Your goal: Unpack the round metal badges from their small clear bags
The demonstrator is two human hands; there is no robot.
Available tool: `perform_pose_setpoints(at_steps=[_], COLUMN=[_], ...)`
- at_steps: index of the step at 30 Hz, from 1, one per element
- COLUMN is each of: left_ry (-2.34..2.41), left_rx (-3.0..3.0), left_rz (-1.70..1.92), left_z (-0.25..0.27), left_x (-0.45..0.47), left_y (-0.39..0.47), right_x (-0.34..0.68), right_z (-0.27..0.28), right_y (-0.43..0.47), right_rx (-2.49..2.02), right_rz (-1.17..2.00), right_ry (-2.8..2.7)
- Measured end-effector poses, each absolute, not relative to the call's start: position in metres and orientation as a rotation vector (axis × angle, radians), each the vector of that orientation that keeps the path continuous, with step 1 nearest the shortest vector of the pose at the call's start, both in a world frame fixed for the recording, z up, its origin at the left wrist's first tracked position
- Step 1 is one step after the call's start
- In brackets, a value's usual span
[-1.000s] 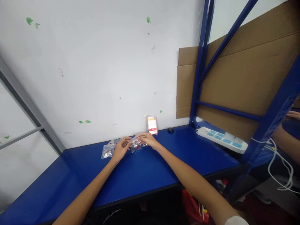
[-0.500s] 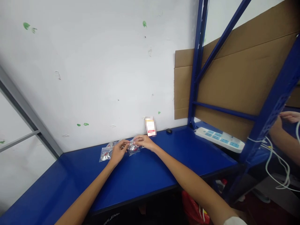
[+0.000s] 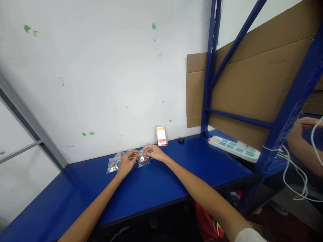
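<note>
Between my two hands is a small clear zip bag (image 3: 143, 160) with a round silvery thing and a bit of red inside. My left hand (image 3: 128, 162) pinches the bag's top left corner, fingers closed. From the other side, my right hand (image 3: 154, 152) grips the top edge with thumb and fingertips. Left of my left hand, a second clear bag (image 3: 112, 166) with a similar silvery and red content lies flat on the blue table (image 3: 148, 188). More clear plastic (image 3: 118, 155) shows behind it, partly hidden by my left hand.
A blurred card (image 3: 161, 135) leans on the white wall behind the bags. A black mouse-like object (image 3: 181, 139) lies right of it. A white power strip (image 3: 234, 148) sits by the blue rack post (image 3: 285, 101). Beyond the post, another person's arm (image 3: 302, 144) and white cables (image 3: 287, 171) show.
The whole view has shifted slightly. Both hands stay at the bag's top edge, and the bag now lies a little flatter to view. The other person's hand beyond the rack has moved a little.
</note>
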State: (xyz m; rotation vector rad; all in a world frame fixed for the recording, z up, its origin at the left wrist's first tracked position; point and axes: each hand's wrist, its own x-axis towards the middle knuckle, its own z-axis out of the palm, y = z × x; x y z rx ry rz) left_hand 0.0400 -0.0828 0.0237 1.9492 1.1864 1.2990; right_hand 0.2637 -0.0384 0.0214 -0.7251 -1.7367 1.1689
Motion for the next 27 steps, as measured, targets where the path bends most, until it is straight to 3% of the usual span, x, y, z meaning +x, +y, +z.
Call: perform_pose_setpoints(at_steps=[14, 27], left_ry=[1.209, 1.238], left_rx=[2.082, 2.151], left_rz=[1.31, 1.274], left_z=[0.026, 0.027], left_x=[0.039, 0.038], left_y=[-0.084, -0.084], right_x=[0.262, 0.271], right_z=[0.015, 0.036], right_y=[-0.037, -0.056], right_rx=[-0.714, -0.781], right_rz=[0.988, 0.5], right_ry=[-1.847, -2.076])
